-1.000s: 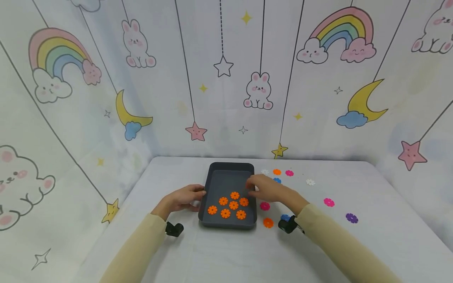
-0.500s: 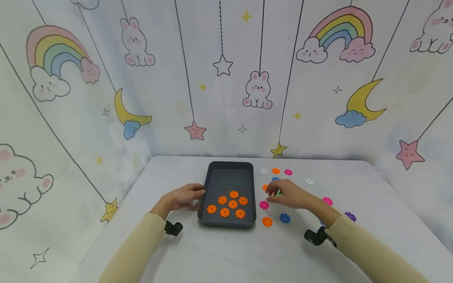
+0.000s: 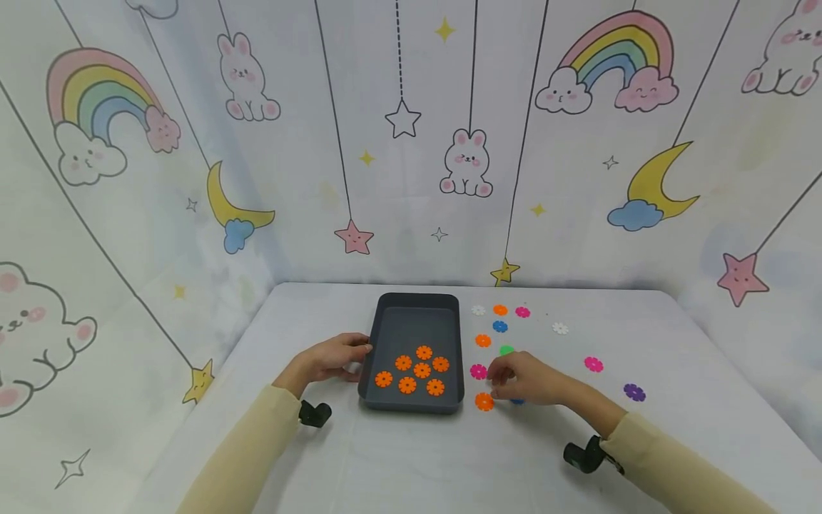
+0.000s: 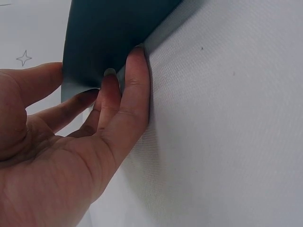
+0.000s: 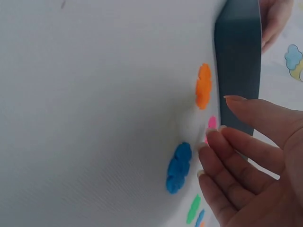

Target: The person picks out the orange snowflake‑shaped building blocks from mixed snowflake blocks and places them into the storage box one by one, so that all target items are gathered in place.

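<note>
My left hand (image 3: 334, 357) is at the left side of a dark grey rectangular tray (image 3: 417, 325). In the left wrist view its thumb reaches over the rim while the fingers lie against the outer wall. Several orange flower-shaped discs (image 3: 422, 370) lie inside the tray, towards its near end. To the right of the tray, my right hand (image 3: 529, 378) hovers low over the cloth with nothing between thumb and fingers. Around it are a pink flower disc (image 3: 478, 371), an orange flower disc (image 3: 484, 402), a green flower disc (image 3: 506, 350) and a partly hidden blue flower disc (image 5: 179, 168).
Further back lie another orange disc (image 3: 483, 340), a blue disc (image 3: 500, 326) and two white discs, one being the white disc (image 3: 561, 328). A pink disc (image 3: 594, 364) and a purple disc (image 3: 634, 392) lie farther right on the white cloth (image 3: 411, 457). A printed curtain (image 3: 411, 185) stands behind.
My right hand has gone from the tray's right rim out to the right, over the green disc, then nearer me beside the orange and blue discs. The left hand and tray stay put.
</note>
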`<state>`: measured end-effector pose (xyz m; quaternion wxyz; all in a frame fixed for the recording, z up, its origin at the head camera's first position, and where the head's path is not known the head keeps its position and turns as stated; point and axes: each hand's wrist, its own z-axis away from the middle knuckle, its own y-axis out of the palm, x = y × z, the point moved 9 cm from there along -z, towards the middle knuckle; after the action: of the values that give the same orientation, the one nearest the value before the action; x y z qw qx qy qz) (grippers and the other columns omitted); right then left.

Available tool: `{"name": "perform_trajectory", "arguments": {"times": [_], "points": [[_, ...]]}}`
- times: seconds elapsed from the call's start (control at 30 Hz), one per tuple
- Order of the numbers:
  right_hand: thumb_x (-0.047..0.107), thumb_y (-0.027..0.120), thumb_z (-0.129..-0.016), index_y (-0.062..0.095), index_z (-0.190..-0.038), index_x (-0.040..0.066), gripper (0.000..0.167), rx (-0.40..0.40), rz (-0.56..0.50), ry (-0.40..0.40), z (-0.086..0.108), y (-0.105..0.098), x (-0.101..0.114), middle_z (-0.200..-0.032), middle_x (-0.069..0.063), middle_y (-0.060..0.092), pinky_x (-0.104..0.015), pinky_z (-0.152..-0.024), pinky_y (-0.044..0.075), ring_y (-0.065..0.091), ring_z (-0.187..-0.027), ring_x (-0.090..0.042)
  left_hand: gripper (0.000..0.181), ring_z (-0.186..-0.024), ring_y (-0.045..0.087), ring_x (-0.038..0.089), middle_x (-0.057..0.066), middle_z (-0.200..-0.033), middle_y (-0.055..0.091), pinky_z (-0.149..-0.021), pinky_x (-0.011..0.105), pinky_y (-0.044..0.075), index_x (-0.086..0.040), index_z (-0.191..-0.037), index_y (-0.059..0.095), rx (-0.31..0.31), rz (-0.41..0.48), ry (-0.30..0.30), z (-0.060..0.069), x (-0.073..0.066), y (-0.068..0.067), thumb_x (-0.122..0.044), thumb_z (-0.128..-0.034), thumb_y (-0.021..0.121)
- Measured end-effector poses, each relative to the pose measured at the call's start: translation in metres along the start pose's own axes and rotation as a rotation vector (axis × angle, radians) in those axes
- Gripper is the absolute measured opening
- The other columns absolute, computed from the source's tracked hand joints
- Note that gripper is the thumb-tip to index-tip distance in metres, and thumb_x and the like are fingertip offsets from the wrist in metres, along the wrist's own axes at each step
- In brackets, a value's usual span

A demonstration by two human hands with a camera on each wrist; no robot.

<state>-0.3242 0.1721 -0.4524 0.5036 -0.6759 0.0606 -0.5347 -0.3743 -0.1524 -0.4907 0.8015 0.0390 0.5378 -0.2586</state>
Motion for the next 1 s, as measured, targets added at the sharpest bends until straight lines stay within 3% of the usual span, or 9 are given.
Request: {"name": "perform_trajectory", "arguments": {"times": [0.47,0.63,1.0], "points": [[0.020,0.083,-0.085,0.068,-0.110,0.012,0.031,0.033,0.016,0.078,-0.002,0.015,-0.001,-0.102,0.004,0.065,-0.034,-0.083,0.056,0.059,-0.100,-0.019,0.054,-0.128,0.054,0.034,0.022,-0.148,0.049,-0.091,0.047,0.059,0.002,-0.155,0.036,0.002,0.012,0.014,0.000,-0.001,0.000,-0.020,-0.1085,0.053],[0.019,0.083,-0.085,0.067,-0.108,0.012,0.029,0.036,0.029,0.077,-0.002,0.017,0.001,-0.100,0.005,0.064,-0.031,-0.082,0.055,0.059,-0.098,-0.018,0.054,-0.128,0.054,0.034,0.022,-0.148,0.050,-0.090,0.046,0.059,0.001,-0.155,0.036,0.003,0.010,0.018,0.000,-0.001,-0.001,-0.020,-0.1085,0.053],[0.009,0.075,-0.091,0.070,-0.100,0.012,0.011,0.023,0.012,0.034,-0.002,0.014,0.005,-0.090,0.006,0.066,-0.024,-0.076,0.056,0.061,-0.087,-0.015,0.054,-0.127,0.054,0.034,0.021,-0.147,0.051,-0.091,0.045,0.059,0.000,-0.154,0.037,-0.004,0.011,0.006,0.000,0.000,-0.001,-0.022,-0.1082,0.054]]}}
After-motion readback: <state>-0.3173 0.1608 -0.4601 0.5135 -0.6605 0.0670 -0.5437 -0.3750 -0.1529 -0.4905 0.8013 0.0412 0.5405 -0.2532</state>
